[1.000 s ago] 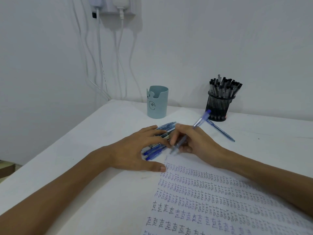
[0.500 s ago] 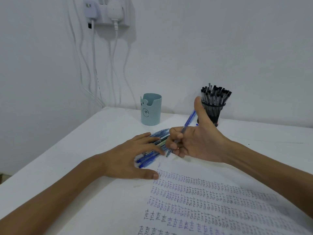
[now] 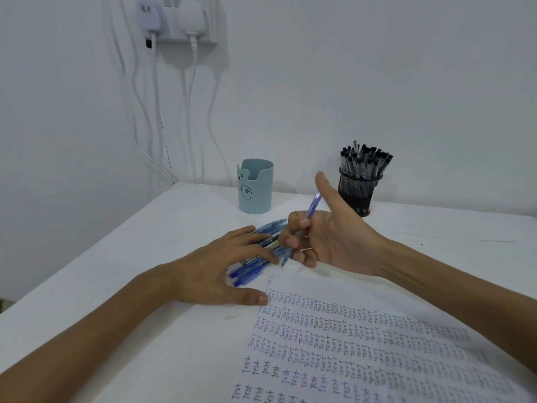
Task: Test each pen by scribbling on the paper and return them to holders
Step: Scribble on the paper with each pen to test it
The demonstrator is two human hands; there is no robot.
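Turned thumb-up, right grip curls round a blue pen; left grip, flat, pins loose pens; re-pinch before scribbling.

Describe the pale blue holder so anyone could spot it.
Below and right of the wall socket, two holders stand at the table's back. The pale blue holder is the left one, solid with a drawn face; the black mesh holder bristles with pens.

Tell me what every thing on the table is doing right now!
right hand: grips the blue pen, thumb up.
blue pen: held slanted, tip down.
left hand: lies flat on the pen pile.
pen pile: lying on the table.
blue holder: upright, no pens sticking out.
mesh holder: upright, full of pens.
paper: flat, covered in writing.
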